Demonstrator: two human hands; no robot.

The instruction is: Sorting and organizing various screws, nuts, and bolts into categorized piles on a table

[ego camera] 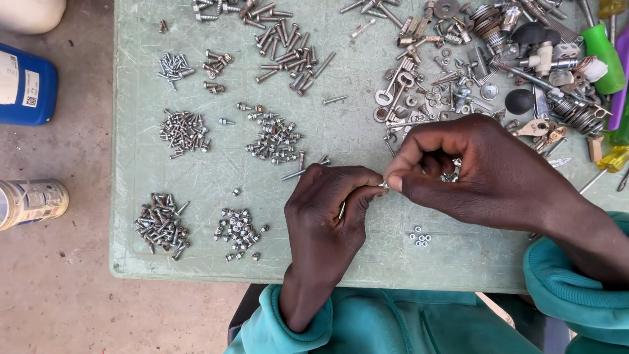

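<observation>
A blue container [25, 85] and a can [31, 202] sit on the concrete floor [59, 288]. On the scratched green tabletop [354, 141] lie sorted screw piles [183, 131]. The left hand [324, 210] and right hand [472, 174] meet, fingertips pinched on one small bolt [382, 186]. Mixed hardware [498, 59] clutters the far right.

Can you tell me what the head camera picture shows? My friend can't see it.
Two hands, left hand and right hand, pinch a small metal screw together over a pale green table with sorted screw piles.

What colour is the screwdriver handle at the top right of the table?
Bright green screwdriver handle, clearest in the head view.
</observation>
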